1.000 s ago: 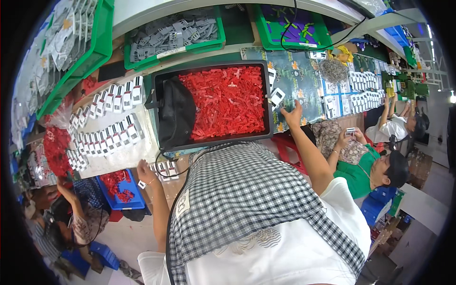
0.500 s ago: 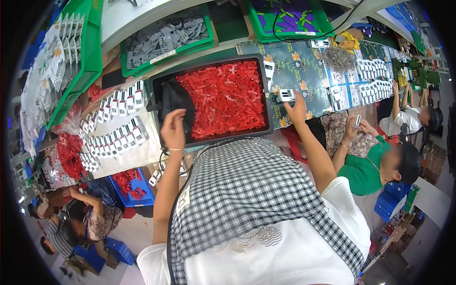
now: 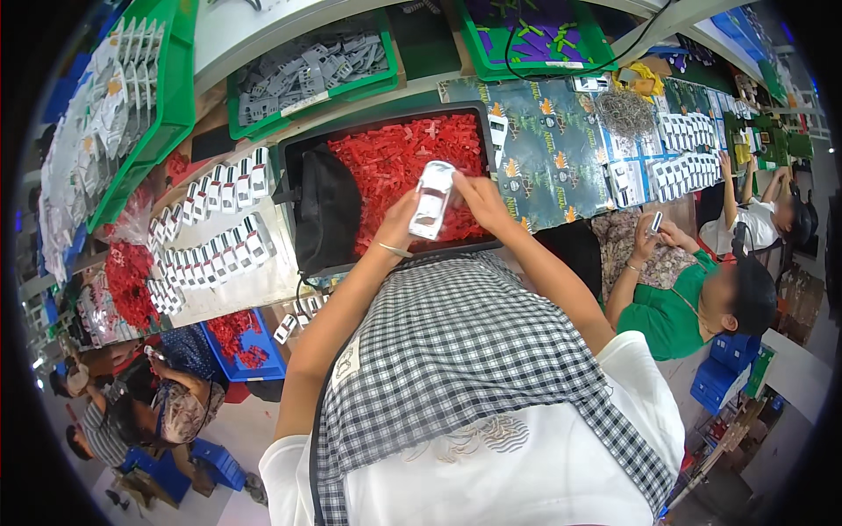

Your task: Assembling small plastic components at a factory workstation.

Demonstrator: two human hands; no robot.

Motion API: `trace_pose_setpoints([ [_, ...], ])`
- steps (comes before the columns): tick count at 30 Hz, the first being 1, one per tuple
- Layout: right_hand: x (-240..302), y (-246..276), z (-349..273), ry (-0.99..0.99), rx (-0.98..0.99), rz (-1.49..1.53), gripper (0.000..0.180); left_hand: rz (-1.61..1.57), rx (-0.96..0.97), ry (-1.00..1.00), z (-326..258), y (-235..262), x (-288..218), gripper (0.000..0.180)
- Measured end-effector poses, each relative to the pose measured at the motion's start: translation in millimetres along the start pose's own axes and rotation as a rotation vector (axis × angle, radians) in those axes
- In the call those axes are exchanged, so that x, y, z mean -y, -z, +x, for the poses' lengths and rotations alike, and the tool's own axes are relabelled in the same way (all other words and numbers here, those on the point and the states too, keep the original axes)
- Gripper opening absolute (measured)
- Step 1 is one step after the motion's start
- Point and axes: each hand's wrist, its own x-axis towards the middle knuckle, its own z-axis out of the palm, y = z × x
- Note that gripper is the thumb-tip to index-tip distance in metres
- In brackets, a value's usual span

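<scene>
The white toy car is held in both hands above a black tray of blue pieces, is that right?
Not quite: the head view shows red pieces, not blue. The left hand and right hand do hold the white toy car above the black tray.

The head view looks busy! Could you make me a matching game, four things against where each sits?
1. Centre white toy car
2. Black fabric
3. Silvery heap
4. Purple parts

A. Inside a green bin
B. Beside a yellow bundle
C. Between the wearer's left hand and right hand
D. At the black tray's left end

Pairs: 1-C, 2-D, 3-B, 4-A
</scene>
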Motion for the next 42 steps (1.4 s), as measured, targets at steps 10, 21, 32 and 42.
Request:
trace_pose_setpoints([
  [10,-33,-22,52,0.248,-0.174,-0.68,0.029,-0.104,-0.222,-0.139,-33,42,9,0.03],
  [21,89,-32,-24,0.337,0.2,0.125,0.012,-0.144,-0.185,-0.152,-44,23,-11,0.032],
  [32,94,-48,-34,0.873,0.007,-0.757,0.015,-0.081,-0.143,-0.187,-38,17,-12,0.029],
  [42,89,-47,-31,0.818,-0.242,-0.738,0.013,0.0,-0.129,-0.227,-36,4,-13,0.03],
])
